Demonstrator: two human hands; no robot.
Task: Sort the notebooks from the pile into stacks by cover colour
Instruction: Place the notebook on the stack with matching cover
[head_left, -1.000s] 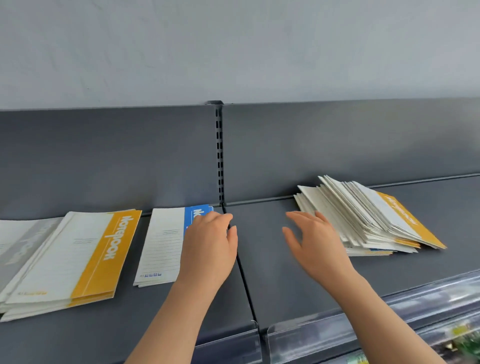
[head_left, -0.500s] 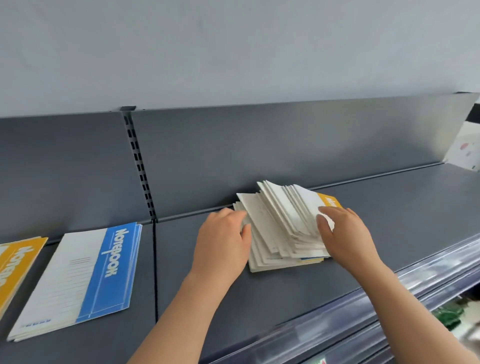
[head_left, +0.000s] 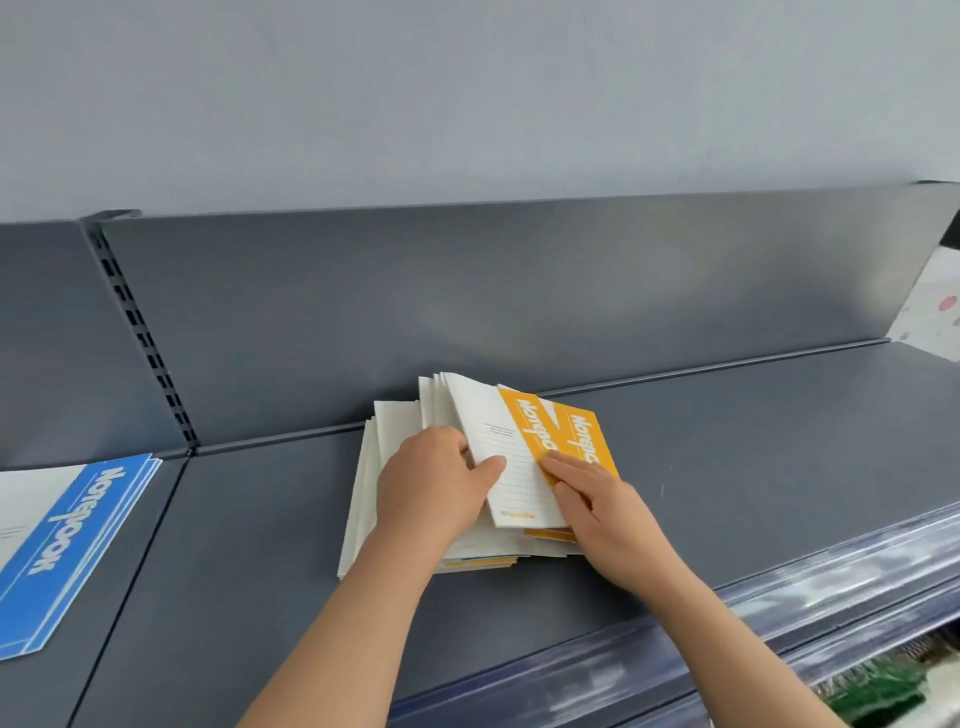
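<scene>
A fanned pile of notebooks (head_left: 400, 441) lies on the dark grey shelf (head_left: 727, 447), against its back panel. The top notebook (head_left: 511, 467) has a white lined cover with a yellow band; a second yellow-banded one (head_left: 587, 431) shows just under it. My left hand (head_left: 434, 483) rests on the pile, its thumb on the top notebook's left edge. My right hand (head_left: 597, 499) has its fingertips on the yellow band of the top notebook. A blue-banded notebook stack (head_left: 62, 545) lies at the far left of the shelf.
A slotted upright (head_left: 140, 338) divides the shelf's back panel at left. A clear plastic price rail (head_left: 779, 587) runs along the shelf's front edge. Green goods (head_left: 878, 686) show on a lower level at bottom right.
The view has swung right, so the yellow stack has left the frame. Both hands moved from the blue stack to the pile, and the top yellow notebook has slid left.
</scene>
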